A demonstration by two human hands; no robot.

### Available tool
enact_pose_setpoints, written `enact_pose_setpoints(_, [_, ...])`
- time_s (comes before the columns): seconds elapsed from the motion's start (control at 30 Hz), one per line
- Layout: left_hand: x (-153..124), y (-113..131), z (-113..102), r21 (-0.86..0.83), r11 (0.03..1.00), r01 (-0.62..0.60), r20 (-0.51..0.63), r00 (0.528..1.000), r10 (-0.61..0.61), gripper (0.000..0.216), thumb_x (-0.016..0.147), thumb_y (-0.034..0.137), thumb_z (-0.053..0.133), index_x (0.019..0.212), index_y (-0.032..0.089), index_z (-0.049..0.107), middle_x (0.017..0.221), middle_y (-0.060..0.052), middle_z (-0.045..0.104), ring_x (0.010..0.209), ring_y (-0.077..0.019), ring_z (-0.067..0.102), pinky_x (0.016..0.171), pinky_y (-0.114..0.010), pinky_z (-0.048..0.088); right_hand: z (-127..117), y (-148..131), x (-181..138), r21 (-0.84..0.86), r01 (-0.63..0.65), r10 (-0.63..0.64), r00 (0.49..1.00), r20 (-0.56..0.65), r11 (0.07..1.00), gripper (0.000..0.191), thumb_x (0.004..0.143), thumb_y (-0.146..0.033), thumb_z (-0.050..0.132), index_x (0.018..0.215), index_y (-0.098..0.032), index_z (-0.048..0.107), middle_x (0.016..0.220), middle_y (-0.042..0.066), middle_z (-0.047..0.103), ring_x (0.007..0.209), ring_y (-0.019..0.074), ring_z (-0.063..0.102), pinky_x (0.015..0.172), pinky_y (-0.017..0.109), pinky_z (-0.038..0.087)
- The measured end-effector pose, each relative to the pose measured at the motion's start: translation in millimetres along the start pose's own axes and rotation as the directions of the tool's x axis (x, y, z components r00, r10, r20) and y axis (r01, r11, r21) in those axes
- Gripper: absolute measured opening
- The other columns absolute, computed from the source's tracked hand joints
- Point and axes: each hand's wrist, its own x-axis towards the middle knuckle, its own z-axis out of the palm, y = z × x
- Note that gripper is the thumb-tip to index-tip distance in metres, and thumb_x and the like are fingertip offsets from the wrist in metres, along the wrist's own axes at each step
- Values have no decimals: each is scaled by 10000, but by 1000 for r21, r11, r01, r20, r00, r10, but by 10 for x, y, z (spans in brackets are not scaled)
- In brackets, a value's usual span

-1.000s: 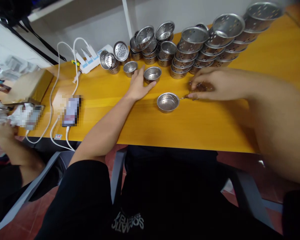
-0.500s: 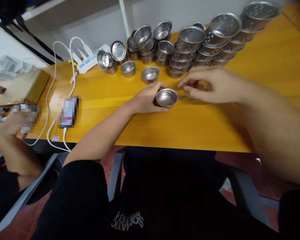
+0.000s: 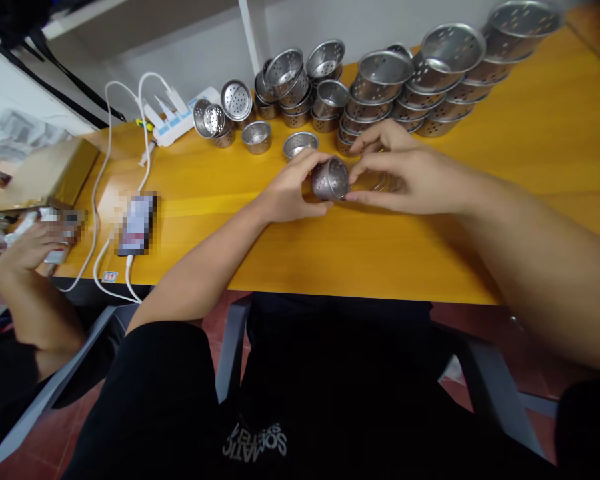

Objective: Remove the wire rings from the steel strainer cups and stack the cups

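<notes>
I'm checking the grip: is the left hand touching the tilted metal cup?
Touching. The head view shows the left hand around the tilted metal cup, fingers against its upper side.

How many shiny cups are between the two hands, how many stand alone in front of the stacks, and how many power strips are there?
Cup between left hand and right hand: 1
Single cups in front: 2
White power strip: 1
Total: 4

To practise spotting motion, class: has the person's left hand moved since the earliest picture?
Yes. Judged against the white power strip, the left hand has shifted rightward and nearer the person's body.
</notes>
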Motion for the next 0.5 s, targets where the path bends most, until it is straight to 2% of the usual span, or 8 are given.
enact_pose_setpoints(0.1, [-5,-8,5,6,1000,-17,-7,1000,17,892,981,789,1076,1655,316,734,1630,-167,806,1576,-473,786,1348,-705,709,10,-8,12,23,-5,4,1000,13,1000,461,1165,-856,784,1497,-564,915,1612,93,822,1516,491,752,1347,867,629])
enact_pose_setpoints(0.2, [-17,3,26,19,999,-42,-16,999,42,867,990,803,1063,1629,314,740,1622,-172,800,1570,-472,786,1344,-706,704,9,-28,21,36,-8,8,1000,0,999,439,1146,-905,776,1471,-641,907,1564,57,851,1466,489,771,1319,892,631])
enact_pose_setpoints(0.27, [-18,21,26,36,999,-36,-15,999,37,852,991,785,1069,1621,317,737,1614,-170,801,1574,-473,781,1345,-709,703,3,-47,24,32,-7,8,1000,-14,999,450,1120,-934,801,1381,-595,936,1525,79,859,1434,491,781,1293,888,639])
enact_pose_setpoints(0.4, [4,53,-36,32,997,-64,0,998,64,830,979,750,1079,1602,324,733,1589,-158,800,1538,-461,789,1326,-697,713,0,-89,29,16,24,-23,999,-47,1000,540,1116,-937,835,1122,-403,917,1420,140,858,1334,466,809,1210,833,683])
enact_pose_setpoints(0.5, [20,83,-109,21,997,-77,22,997,76,820,961,750,1085,1579,339,736,1585,-141,797,1522,-460,792,1319,-692,709,12,-127,37,41,45,-41,995,-96,998,513,1121,-890,876,1047,-383,895,1380,131,861,1304,444,826,1197,813,697])
